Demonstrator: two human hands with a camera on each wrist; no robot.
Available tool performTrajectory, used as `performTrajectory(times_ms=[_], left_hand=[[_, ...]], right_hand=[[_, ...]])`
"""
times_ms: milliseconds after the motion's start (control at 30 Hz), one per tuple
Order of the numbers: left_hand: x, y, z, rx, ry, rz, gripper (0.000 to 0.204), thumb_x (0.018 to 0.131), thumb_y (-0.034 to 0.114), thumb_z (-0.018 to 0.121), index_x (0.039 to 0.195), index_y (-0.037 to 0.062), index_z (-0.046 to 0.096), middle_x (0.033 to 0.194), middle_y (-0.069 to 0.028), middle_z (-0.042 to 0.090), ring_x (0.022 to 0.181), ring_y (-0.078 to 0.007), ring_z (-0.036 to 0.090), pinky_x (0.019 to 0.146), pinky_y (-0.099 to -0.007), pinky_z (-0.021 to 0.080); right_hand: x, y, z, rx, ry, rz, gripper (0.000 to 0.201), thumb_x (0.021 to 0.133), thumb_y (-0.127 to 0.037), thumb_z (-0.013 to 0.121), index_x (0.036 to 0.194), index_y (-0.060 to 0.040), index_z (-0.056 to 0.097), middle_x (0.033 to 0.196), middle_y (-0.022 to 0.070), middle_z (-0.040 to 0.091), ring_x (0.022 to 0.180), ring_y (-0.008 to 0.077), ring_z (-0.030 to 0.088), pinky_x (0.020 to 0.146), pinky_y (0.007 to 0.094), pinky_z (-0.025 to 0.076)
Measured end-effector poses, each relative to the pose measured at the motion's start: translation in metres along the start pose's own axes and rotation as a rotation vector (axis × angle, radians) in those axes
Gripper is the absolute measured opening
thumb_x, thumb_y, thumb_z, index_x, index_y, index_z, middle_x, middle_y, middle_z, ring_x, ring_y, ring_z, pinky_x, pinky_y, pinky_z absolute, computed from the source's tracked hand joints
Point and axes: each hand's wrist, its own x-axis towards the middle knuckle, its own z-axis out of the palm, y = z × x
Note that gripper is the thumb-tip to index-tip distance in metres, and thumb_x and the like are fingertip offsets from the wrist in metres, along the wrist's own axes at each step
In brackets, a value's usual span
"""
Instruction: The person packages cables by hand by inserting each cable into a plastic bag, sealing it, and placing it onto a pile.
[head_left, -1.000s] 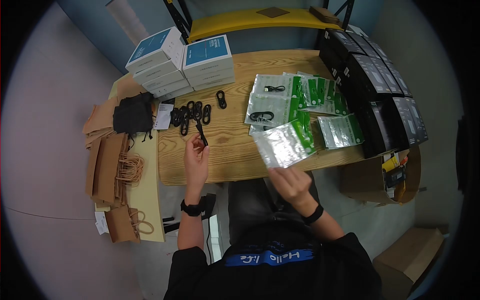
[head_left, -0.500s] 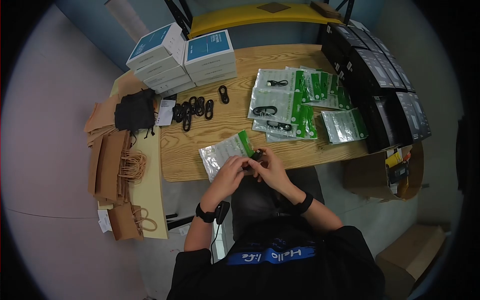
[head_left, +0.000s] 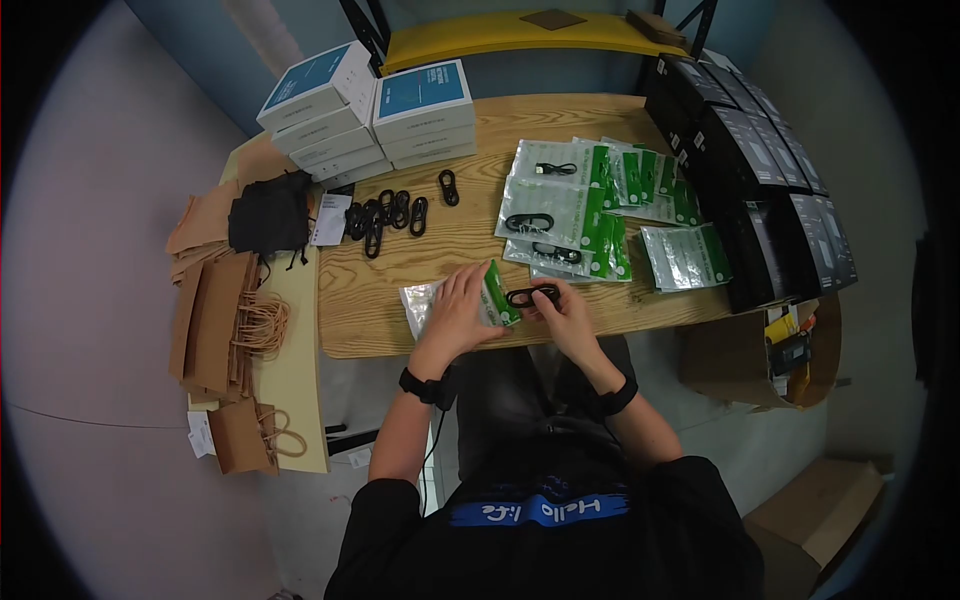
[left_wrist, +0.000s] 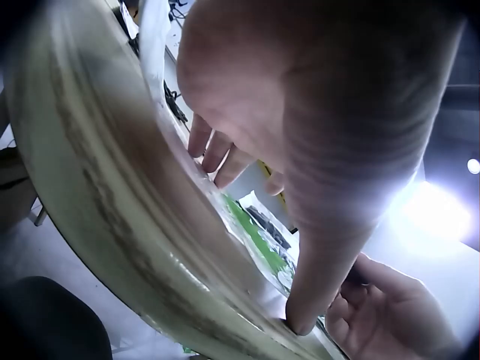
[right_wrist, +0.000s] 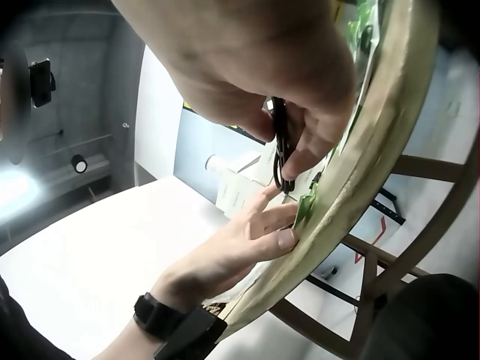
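My left hand (head_left: 456, 308) lies over a clear-and-silver zip bag (head_left: 416, 300) with a green end (head_left: 496, 290), near the table's front edge. Its thumb is at the near side and its fingers at the far side, gripping the bag near the green end. In the right wrist view the green end (right_wrist: 304, 210) stands up a little beside the left thumb. My right hand (head_left: 568, 322) pinches a coiled black cable (head_left: 530, 296) between thumb and fingers. That coil (right_wrist: 281, 142) is right at the green end of the bag.
Several coiled black cables (head_left: 372, 228) lie at the table's left, by stacked white-and-blue boxes (head_left: 424, 110). Overlapping green-ended bags (head_left: 550, 205), some with cables, lie right of the middle. Another bag pile (head_left: 680, 258) is next to black boxes (head_left: 755, 200). Paper bags (head_left: 212, 320) stand at left.
The left hand brought a cable over from the left, and it is now in the right hand. The bag went from the right hand down to the front of the table, under the left hand.
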Motion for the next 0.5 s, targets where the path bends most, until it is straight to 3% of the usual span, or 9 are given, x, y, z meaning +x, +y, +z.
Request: performTrajectory(times_ms=[233, 500], left_hand=[[0.0044, -0.0025, 0.0010, -0.028, -0.053, -0.008, 0.113, 0.061, 0.041, 0.091, 0.153, 0.0120, 0.034, 0.152, -0.0177, 0.038, 0.144, -0.0384, 0.032, 0.118, -0.0533, 0.028], [-0.0002, 0.0008, 0.0047, -0.046, -0.017, 0.140, 0.106, 0.062, 0.039, 0.090, 0.147, 0.0094, 0.034, 0.144, -0.0182, 0.039, 0.142, -0.0391, 0.033, 0.121, -0.0561, 0.024]], right_hand=[[0.0062, 0.0038, 0.0043, -0.237, 0.007, -0.026, 0.024, 0.103, -0.009, 0.060, 0.122, 0.0051, 0.060, 0.103, 0.0102, 0.072, 0.089, 0.0140, 0.072, 0.079, 0.0266, 0.059], [-0.0012, 0.0020, 0.0051, -0.163, 0.069, -0.002, 0.026, 0.100, -0.010, 0.064, 0.121, 0.0053, 0.062, 0.096, 0.0089, 0.072, 0.084, 0.0128, 0.072, 0.074, 0.0254, 0.059]])
